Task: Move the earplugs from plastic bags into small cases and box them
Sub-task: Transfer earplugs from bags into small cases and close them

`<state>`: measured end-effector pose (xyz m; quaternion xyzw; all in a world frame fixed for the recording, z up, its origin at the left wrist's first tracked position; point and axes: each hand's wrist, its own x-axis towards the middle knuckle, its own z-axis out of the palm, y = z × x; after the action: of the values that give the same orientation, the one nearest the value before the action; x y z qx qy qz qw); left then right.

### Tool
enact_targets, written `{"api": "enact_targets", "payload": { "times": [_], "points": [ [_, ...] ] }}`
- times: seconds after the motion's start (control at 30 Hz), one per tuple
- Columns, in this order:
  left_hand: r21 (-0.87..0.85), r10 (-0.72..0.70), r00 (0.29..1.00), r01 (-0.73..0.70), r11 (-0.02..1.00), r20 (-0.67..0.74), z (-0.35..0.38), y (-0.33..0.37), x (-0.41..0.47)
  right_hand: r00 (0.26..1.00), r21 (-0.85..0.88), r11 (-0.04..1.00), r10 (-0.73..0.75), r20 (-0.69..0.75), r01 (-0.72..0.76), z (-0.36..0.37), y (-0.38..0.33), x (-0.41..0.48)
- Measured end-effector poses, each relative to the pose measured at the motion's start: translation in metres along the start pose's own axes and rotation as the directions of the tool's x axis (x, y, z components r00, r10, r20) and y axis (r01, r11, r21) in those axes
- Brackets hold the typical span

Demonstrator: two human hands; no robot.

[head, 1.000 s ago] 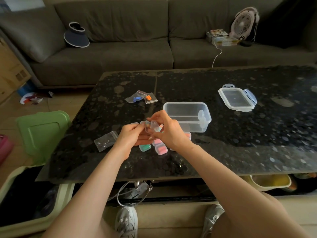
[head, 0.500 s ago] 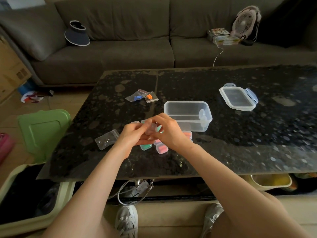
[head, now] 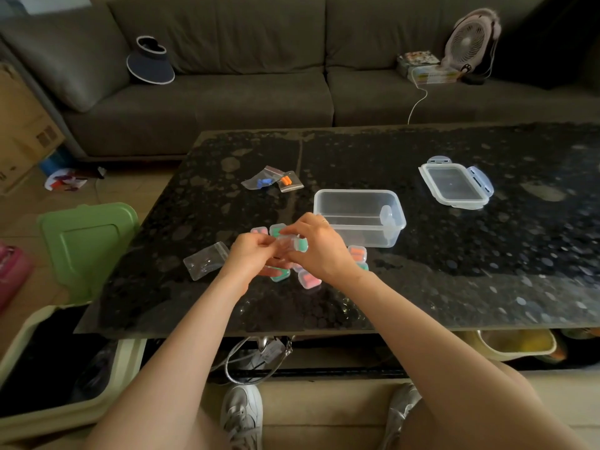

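One small clear plastic case (head: 287,243), held just above the dark speckled counter (head: 454,287), both grips pinching it: left hand (head: 251,256) at its left edge, right hand (head: 319,251) over its right. Several closed small cases (head: 310,279) with teal, pink and orange earplugs lie beneath; clear rectangular plastic box (head: 358,219) just behind; one empty plastic bag (head: 206,260) to the left, bag of blue earplugs (head: 263,182) and bag of orange earplugs (head: 290,181) farther back. Step judged: shutting the case; press the lid squarely, plugs clear of the rim, then box it.
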<state>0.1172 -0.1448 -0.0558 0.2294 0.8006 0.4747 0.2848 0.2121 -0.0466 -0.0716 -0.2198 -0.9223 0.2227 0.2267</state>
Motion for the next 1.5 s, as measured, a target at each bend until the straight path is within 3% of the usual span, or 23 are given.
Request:
{"api": "enact_targets", "payload": {
  "times": [0.07, 0.17, 0.2, 0.37, 0.5, 0.6, 0.8, 1.03, 1.2, 1.37, 1.5],
  "points": [
    [0.29, 0.162, 0.968, -0.101, 0.952, -0.193, -0.007, -0.007, 0.005, 0.999, -0.065, 0.998, 0.025, 0.027, -0.023, 0.005, 0.001, 0.001],
    [0.562, 0.341, 0.831, -0.042, 0.826, -0.439, -0.028, -0.021, 0.015, 0.998, -0.122, 0.992, 0.047, 0.046, -0.041, 0.014, 0.002, 0.002],
    [0.593, 0.339, 0.821, 0.0, 0.805, -0.46, -0.034, -0.028, 0.02, 0.998, -0.136, 0.99, 0.047, 0.042, -0.041, 0.018, 0.001, 0.002],
    [0.654, 0.138, 0.931, 0.128, 0.746, -0.339, -0.046, -0.062, 0.034, 1.0, -0.227, 0.974, 0.021, 0.023, -0.016, 0.03, -0.001, 0.005],
    [0.71, 0.247, 0.899, 0.094, 0.698, -0.362, -0.047, -0.075, 0.029, 1.0, -0.277, 0.961, -0.017, 0.004, 0.017, 0.037, -0.002, 0.007],
    [0.756, 0.325, 0.864, 0.092, 0.648, -0.384, -0.043, -0.074, 0.022, 1.0, -0.213, 0.977, -0.025, -0.012, 0.022, 0.038, -0.008, 0.009],
    [0.609, 0.297, 0.782, 0.129, 0.783, -0.548, -0.075, -0.057, 0.016, 0.992, -0.015, 0.998, -0.066, -0.11, 0.065, 0.036, -0.035, 0.014],
    [0.434, 0.179, 0.727, 0.179, 0.883, -0.663, -0.168, -0.044, -0.007, 0.985, 0.144, 0.974, -0.171, -0.029, 0.174, 0.06, -0.072, 0.011],
    [0.372, 0.096, 0.585, 0.373, 0.85, -0.805, -0.26, -0.093, -0.03, 0.978, 0.235, 0.951, -0.208, 0.006, 0.2, 0.081, -0.096, 0.005],
    [0.202, -0.134, 0.591, 0.468, 0.86, -0.796, -0.28, -0.16, -0.029, 0.978, 0.304, 0.934, -0.207, 0.036, 0.187, 0.092, -0.109, 0.005],
    [0.053, -0.368, 0.65, 0.532, 0.845, -0.665, -0.27, -0.218, -0.013, 0.981, 0.329, 0.93, -0.187, 0.046, 0.162, 0.095, -0.111, 0.004]
  ]
}}
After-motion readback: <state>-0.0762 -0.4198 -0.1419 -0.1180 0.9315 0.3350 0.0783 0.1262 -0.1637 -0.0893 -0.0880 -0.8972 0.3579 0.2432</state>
